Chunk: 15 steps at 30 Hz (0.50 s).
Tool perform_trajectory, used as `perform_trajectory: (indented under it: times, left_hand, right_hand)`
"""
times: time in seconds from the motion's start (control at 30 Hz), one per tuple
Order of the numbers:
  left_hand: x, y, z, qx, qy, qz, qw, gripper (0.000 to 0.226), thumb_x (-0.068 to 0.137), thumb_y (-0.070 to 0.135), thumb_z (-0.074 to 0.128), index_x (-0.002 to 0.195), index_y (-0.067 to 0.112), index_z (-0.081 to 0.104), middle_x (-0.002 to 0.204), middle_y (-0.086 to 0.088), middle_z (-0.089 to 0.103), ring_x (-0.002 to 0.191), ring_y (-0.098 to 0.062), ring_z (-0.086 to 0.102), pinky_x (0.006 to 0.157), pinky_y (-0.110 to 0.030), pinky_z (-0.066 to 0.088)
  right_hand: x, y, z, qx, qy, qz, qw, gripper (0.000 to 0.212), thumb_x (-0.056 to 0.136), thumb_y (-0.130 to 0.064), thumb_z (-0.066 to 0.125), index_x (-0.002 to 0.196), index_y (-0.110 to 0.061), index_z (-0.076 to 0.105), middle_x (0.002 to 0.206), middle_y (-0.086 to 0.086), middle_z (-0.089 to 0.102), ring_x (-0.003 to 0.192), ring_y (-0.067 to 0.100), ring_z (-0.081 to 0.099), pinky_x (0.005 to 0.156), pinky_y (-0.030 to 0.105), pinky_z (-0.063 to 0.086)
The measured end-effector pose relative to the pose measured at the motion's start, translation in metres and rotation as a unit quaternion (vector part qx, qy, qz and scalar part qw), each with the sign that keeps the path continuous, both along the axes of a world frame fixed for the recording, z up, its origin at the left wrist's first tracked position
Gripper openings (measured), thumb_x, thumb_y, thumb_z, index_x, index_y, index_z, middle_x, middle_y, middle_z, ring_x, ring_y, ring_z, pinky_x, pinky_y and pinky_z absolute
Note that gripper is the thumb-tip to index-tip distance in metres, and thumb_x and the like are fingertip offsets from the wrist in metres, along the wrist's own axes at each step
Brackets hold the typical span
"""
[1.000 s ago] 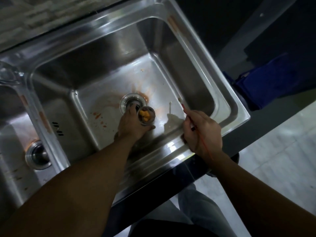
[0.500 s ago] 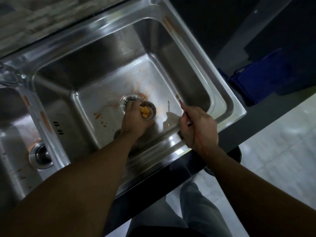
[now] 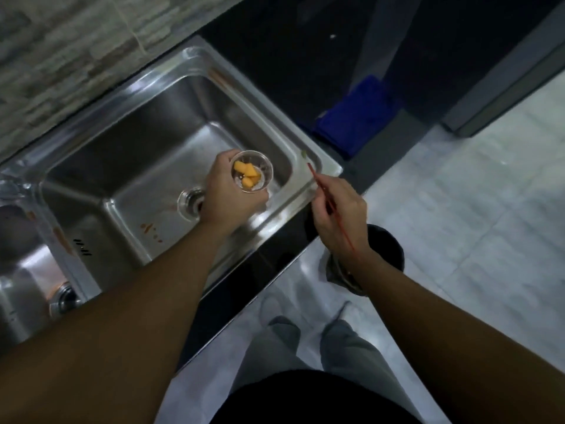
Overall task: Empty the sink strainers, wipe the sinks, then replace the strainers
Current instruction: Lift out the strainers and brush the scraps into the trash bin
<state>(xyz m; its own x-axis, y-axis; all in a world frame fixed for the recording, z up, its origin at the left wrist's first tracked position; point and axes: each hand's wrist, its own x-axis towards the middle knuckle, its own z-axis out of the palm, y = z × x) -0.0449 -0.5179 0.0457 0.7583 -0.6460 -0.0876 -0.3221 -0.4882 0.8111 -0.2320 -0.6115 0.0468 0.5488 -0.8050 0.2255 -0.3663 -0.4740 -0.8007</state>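
My left hand (image 3: 227, 191) grips a round metal strainer (image 3: 254, 172) holding orange food scraps, lifted above the right sink basin (image 3: 146, 154). Just left of that hand, the open drain hole (image 3: 190, 202) shows in the basin floor, with reddish stains near it. My right hand (image 3: 337, 209) pinches a thin red stick (image 3: 318, 179) over the sink's front right rim. The left sink basin (image 3: 21, 270) shows at the left edge, with its own drain (image 3: 64, 296).
A dark round bin (image 3: 385, 255) stands on the pale tiled floor beside the counter, partly behind my right forearm. A blue cloth (image 3: 357, 117) lies on the dark counter to the right of the sink. My legs show below.
My left hand has lifted the strainer out of the drain and raised it up and to the right. The view has pulled back, showing the floor and bin.
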Motion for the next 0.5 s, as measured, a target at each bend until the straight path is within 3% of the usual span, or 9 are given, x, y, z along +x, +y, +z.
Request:
perform_trajectory:
  times: [0.1,0.2,0.33,0.5]
  left_hand:
    - [-0.041,-0.036,0.013,-0.031,0.025,-0.049,0.998,0.077,0.051,0.032,0.092,0.116,0.042,0.052,0.106,0.015,0.069,0.093,0.006,0.065,0.072,-0.004,0.048]
    - [-0.089,-0.074,0.023,-0.039,0.026,-0.112,0.993,0.076,0.05,0.032,0.09,0.116,0.04,0.054,0.108,0.017,0.068,0.099,0.003,0.065,0.079,-0.012,0.051]
    - [-0.156,-0.115,0.017,-0.055,0.066,-0.172,0.981,0.078,0.049,0.03,0.09,0.119,0.037,0.056,0.107,0.019,0.069,0.097,0.008,0.064,0.075,-0.004,0.048]
    - [-0.231,-0.14,-0.026,-0.031,0.092,-0.197,0.976,0.074,0.054,0.021,0.094,0.121,0.03,0.062,0.111,0.011,0.071,0.105,-0.005,0.067,0.091,-0.028,0.057]
  right_hand:
    - [-0.061,-0.018,-0.004,-0.003,0.009,-0.071,0.997,0.03,0.096,-0.008,0.053,0.124,-0.01,0.063,0.11,-0.002,0.063,0.095,-0.001,0.054,0.087,0.005,0.038]
    - [-0.123,-0.036,-0.016,0.005,0.04,-0.123,0.992,0.028,0.095,-0.008,0.054,0.121,-0.011,0.063,0.111,0.002,0.063,0.097,0.0,0.054,0.088,0.006,0.039]
    - [-0.191,-0.054,-0.038,0.015,0.069,-0.17,0.983,0.025,0.094,-0.009,0.056,0.117,-0.015,0.065,0.11,0.0,0.064,0.097,0.001,0.055,0.09,0.005,0.039]
    - [-0.254,-0.068,-0.07,0.04,0.106,-0.195,0.974,0.024,0.095,-0.01,0.056,0.117,-0.016,0.063,0.109,0.0,0.065,0.093,-0.005,0.051,0.086,-0.003,0.034]
